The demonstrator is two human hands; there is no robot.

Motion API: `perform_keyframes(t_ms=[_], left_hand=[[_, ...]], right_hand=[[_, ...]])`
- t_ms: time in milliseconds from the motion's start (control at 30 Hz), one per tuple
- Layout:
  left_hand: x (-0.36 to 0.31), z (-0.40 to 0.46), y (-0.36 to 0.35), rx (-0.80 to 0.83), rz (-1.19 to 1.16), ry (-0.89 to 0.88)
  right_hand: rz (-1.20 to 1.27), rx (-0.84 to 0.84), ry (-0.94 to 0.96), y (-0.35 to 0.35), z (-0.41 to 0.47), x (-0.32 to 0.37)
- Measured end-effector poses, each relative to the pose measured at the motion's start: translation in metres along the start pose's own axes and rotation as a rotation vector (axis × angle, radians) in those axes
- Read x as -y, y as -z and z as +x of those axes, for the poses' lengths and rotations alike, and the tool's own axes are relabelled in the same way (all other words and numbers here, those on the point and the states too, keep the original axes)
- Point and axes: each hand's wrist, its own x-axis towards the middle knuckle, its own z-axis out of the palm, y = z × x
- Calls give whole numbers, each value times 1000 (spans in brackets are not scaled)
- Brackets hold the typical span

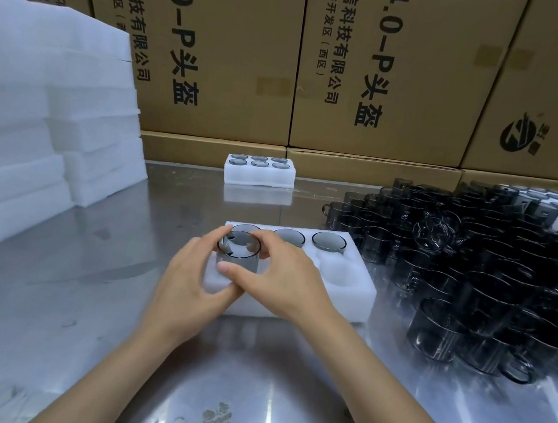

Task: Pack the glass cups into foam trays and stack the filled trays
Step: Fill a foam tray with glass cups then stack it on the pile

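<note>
Both hands at centre frame. Left hand (186, 272) and right hand (274, 279) grip one smoky glass cup (238, 252) between curled fingers, upright over the near-left pocket of the foam tray (348, 289). Loose cups (492, 268) crowd 3 o'clock, touching the tray's right edge. Bare steel table (55, 291) at 9. Filled tray (259, 171) at 12.

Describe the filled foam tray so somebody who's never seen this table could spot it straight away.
Start at the wall of cardboard boxes behind the steel table. Just in front of them, mid-table, sits a small white filled foam tray. Unlike the near tray under the hands, all six of its holes hold glass cups.
</note>
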Motion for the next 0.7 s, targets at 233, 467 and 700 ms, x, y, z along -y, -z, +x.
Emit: perform_keyframes(t_ms=[233, 467, 700], left_hand=[[3, -9, 17, 60, 134, -84], [1, -19, 10, 209, 418, -175], [2, -17, 7, 205, 516, -187]], right_hand=[[-96, 18, 154, 9, -9, -6], [-384, 105, 278, 3, -13, -6], [-456, 132, 272, 2, -11, -4]])
